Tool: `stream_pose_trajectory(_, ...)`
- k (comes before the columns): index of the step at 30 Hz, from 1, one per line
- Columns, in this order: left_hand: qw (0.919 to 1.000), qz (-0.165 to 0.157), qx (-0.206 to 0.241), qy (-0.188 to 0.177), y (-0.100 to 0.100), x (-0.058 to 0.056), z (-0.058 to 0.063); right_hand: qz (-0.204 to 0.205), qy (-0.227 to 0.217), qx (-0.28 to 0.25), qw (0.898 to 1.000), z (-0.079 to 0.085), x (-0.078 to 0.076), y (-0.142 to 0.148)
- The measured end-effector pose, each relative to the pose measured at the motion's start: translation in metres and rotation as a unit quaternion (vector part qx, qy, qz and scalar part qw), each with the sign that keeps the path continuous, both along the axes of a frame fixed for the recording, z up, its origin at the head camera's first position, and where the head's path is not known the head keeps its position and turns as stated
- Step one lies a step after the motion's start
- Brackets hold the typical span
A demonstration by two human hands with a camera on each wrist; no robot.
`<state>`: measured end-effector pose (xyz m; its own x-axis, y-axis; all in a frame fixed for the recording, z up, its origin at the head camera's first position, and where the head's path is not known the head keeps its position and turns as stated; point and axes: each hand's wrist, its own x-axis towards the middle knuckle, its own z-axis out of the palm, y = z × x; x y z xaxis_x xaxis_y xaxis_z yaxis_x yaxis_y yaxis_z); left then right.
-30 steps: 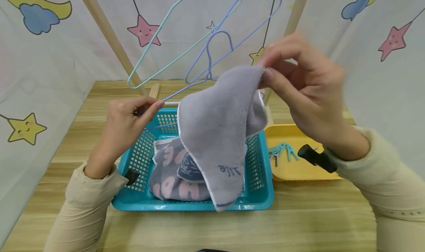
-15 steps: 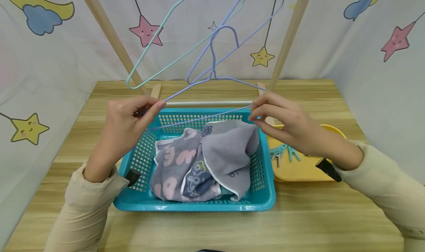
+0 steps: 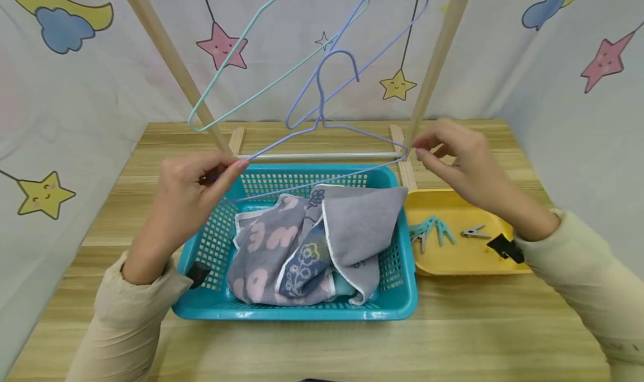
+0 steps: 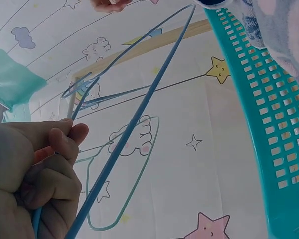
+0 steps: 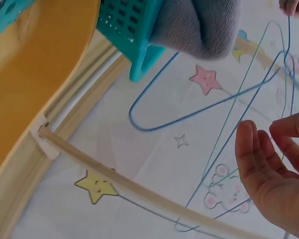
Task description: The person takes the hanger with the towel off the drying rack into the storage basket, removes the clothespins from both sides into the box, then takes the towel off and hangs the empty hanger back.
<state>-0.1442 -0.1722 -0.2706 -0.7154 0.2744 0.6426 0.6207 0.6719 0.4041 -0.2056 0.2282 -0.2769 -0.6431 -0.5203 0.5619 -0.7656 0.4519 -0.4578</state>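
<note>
My left hand [image 3: 183, 197] pinches the left end of a purple wire hanger [image 3: 322, 113], held over the basket. In the left wrist view, the hanger [image 4: 133, 122] runs past the curled fingers of that hand [image 4: 45, 179]. My right hand [image 3: 465, 166] is just beside the hanger's right end, with thumb and fingers apart. Nothing shows between those fingers in the right wrist view, where the hand [image 5: 276, 184] appears clear of the wire. Below, a grey towel [image 3: 359, 225] lies bunched in the teal basket [image 3: 292, 314], over a navy flowered cloth [image 3: 302, 273] and a pink-lettered cloth [image 3: 256, 259].
A yellow tray [image 3: 437, 267] beside the basket holds several clothespins [image 3: 445, 232]. Behind stands a wooden rack with leaning poles [image 3: 440, 57] and a low white bar [image 3: 327, 156]. A mint hanger [image 3: 216, 71] and another purple hanger [image 3: 389, 46] hang at the back.
A second ago my right hand held up the grey towel by a corner; now the towel is down in the basket. That hand went to the hanger's right end, then moved slightly right.
</note>
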Motion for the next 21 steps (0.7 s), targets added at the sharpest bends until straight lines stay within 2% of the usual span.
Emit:
stream_pose_trajectory(5, 1.0, 0.004, 0.004, 0.001, -0.003, 0.003, -0.002, -0.069, -0.079, -0.045, 0.994, -0.002, -0.015, 0.009)
stream_pose_trajectory(9, 1.0, 0.005, 0.0, -0.005, -0.007, 0.006, -0.002, -0.114, -0.128, -0.08, 0.982, -0.002, -0.028, 0.015)
stream_pose_trajectory(14, 0.9999, 0.006, -0.004, -0.013, -0.013, 0.008, -0.002, -0.178, -0.174, -0.098, 0.964, -0.001, -0.049, 0.018)
stream_pose_trajectory(17, 0.9997, 0.01, 0.001, -0.02, -0.017, 0.01, -0.001, -0.199, -0.191, -0.109, 0.955, 0.002, -0.063, 0.016)
stream_pose_trajectory(21, 0.9994, 0.022, 0.006, -0.024, -0.023, 0.017, 0.001, -0.206, -0.211, -0.135, 0.946, 0.006, -0.077, 0.012)
